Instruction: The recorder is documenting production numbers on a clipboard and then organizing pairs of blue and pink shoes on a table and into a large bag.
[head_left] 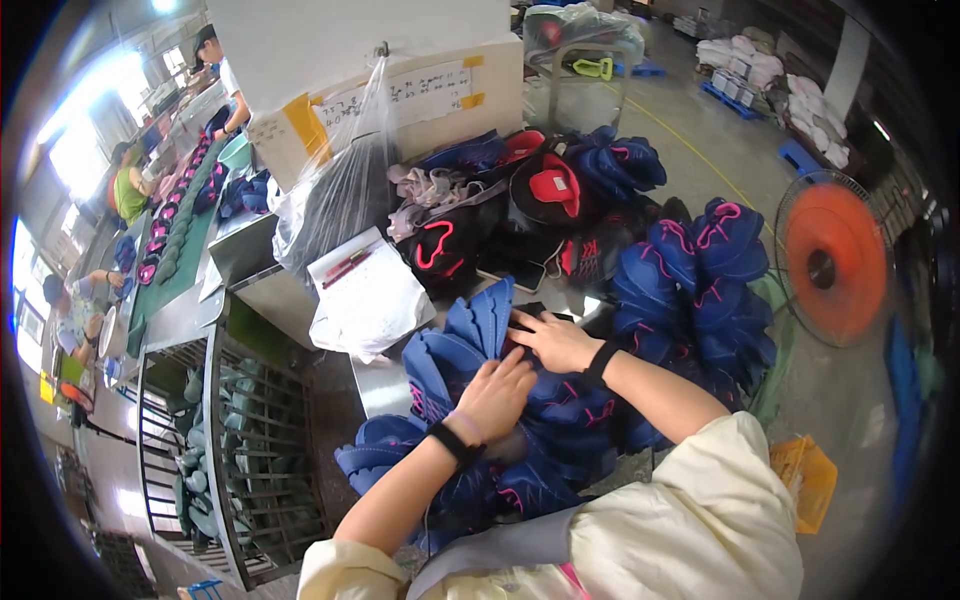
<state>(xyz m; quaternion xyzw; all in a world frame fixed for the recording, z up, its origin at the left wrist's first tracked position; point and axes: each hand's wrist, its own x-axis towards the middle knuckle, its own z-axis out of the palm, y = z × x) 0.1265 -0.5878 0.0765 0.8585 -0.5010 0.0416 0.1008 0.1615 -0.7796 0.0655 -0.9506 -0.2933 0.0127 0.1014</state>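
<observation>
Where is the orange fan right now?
In the head view, the orange fan is on the right, just right of the blue shoe uppers and higher in the picture than the yellow crate.

Left hand [492, 396]: back up, fingers pointing far right. Right hand [555, 342]: slightly farther, fingers spread leftward. Forearms [397, 498]: angled inward from near side.

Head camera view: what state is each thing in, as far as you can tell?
Blue shoe parts: nested together in bunches
Left hand: fingers bent, at the shoe parts; grip unclear
Right hand: fingers slightly spread, at the shoe parts; grip unclear
Plastic bag: hanging, gathered at the top
Papers: lying loose
Pens: lying on the papers
Fan: upright; spinning or stopped, can't tell
Barred cart: loaded with green pieces
</observation>
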